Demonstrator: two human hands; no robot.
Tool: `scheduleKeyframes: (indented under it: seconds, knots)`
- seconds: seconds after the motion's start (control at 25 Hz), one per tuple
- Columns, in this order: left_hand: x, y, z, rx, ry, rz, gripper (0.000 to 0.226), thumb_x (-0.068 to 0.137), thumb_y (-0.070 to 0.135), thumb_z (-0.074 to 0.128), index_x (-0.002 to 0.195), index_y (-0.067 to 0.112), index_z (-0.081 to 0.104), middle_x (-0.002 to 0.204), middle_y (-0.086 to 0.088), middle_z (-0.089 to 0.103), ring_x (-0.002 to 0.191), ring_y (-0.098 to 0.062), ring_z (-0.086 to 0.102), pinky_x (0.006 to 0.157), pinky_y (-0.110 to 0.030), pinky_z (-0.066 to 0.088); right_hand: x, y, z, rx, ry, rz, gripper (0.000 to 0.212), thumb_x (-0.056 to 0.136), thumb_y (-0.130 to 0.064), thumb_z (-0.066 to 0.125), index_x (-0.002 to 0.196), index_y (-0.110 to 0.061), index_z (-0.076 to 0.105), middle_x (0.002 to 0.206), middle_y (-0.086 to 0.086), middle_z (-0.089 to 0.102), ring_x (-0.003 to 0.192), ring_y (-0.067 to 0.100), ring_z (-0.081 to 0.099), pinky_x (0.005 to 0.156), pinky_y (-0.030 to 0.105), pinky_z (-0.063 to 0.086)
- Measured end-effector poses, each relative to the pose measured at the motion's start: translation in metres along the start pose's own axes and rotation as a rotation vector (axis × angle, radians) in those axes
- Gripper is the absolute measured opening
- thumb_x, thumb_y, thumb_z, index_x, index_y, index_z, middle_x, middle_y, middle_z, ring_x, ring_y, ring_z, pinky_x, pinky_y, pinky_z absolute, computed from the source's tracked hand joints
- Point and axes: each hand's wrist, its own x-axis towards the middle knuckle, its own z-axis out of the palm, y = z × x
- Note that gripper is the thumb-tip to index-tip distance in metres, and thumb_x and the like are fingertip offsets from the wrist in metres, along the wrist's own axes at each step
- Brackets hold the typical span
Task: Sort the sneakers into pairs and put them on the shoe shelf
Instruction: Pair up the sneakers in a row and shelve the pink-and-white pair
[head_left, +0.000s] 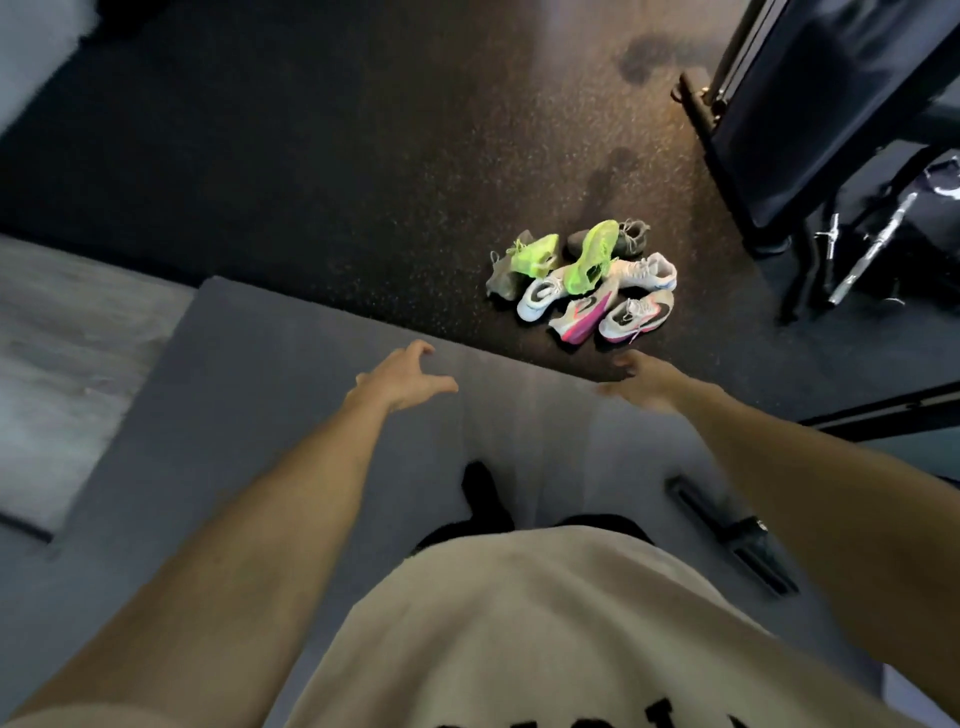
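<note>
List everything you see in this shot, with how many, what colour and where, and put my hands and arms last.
Neon yellow-green sneakers: two, in the pile on the dark floor.
White sneakers with blue trim: two, pile middle.
White sneakers with pink and black: two, pile front.
Grey sneakers: two, pile back and left edge.
Dark speckled rubber floor: one, under the pile.
Grey mat: one, nearer the person.
Black gym machine frame: one, upper right.
Metal bar: one, silver, right.
Cream shirt: one, bottom.
Left hand: empty, fingers spread.
Right hand: empty, reaching forward.
</note>
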Motion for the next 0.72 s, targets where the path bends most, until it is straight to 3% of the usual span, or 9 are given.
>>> scheduleKeyframes:
  seconds: [0.16,0.36,0.52,0.72]
  knots:
    - [0.086,0.017,-0.070,0.055,-0.055,0.048,0.075,0.076,0.065,0.063,0.139,0.035,0.034,0.144,-0.002,0.039,0.127,-0.030,0.045,0.107,-0.056,0.028,0.054,-0.049,-0.042,0.113,0.069,0.066,0.083,0.069,-0.058,0.073,0.138,-0.022,0.045,0.134,0.005,0.056,0.115,0.025,0.056,0.099,0.039,0.046]
    - [0.181,0.053,-0.128,0.105,-0.119,0.109,0.077,0.073,0.062,0.065,0.139,0.036,0.035,0.144,-0.003,0.038,0.129,-0.028,0.043,0.107,-0.057,0.030,0.121,-0.087,-0.084,0.215,0.116,0.134,0.078,0.084,-0.046,0.068,0.146,-0.014,0.033,0.146,0.011,0.044,0.130,0.031,0.045,0.101,0.037,0.038]
    - [0.258,0.099,-0.168,0.157,-0.182,0.141,0.076,0.076,0.061,0.065,0.140,0.035,0.034,0.146,-0.003,0.037,0.131,-0.029,0.040,0.109,-0.060,0.025,0.180,-0.106,-0.121,0.280,0.118,0.183,0.076,0.086,-0.046,0.066,0.146,-0.013,0.034,0.145,0.014,0.045,0.128,0.031,0.047,0.105,0.042,0.040]
    - [0.346,0.155,-0.199,0.238,-0.240,0.189,0.079,0.074,0.064,0.066,0.140,0.035,0.034,0.147,-0.002,0.038,0.132,-0.027,0.040,0.106,-0.058,0.030,0.230,-0.119,-0.162,0.356,0.183,0.240,0.074,0.086,-0.045,0.066,0.145,-0.011,0.036,0.144,0.013,0.047,0.127,0.030,0.048,0.094,0.033,0.039]
